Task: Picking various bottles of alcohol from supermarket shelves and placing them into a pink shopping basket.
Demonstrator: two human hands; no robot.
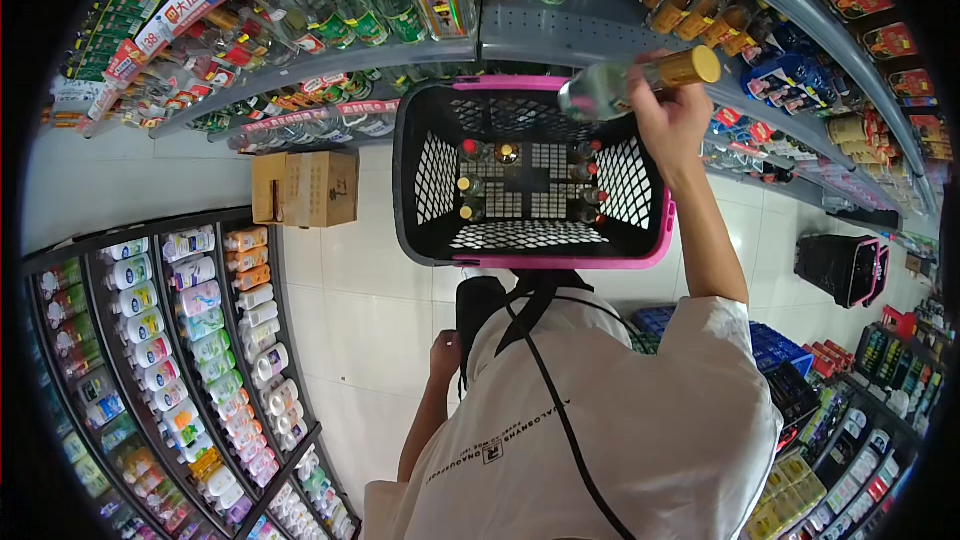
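Observation:
A clear glass bottle with a gold cap (600, 94) lies tilted in my right hand (671, 116), over the right rear corner of a black plastic shopping basket with pink trim (570, 262). Inside the basket, several bottles stand along its two short sides: red-capped ones (589, 170) on the right, yellow-capped ones (471, 185) on the left. Near them are a red-capped bottle (472, 148) and an amber bottle (507, 153) at the back left. My left hand (445, 352) hangs low at my side, away from the basket; its fingers are partly hidden, and its grip is unclear.
Shelves of bottled liquor (405, 15) curve across the front, close behind the basket. A cardboard box (322, 189) sits on the floor at left, near a rack of toiletry bottles (202, 300). Further black baskets (832, 266) and a blue crate (776, 345) are at right.

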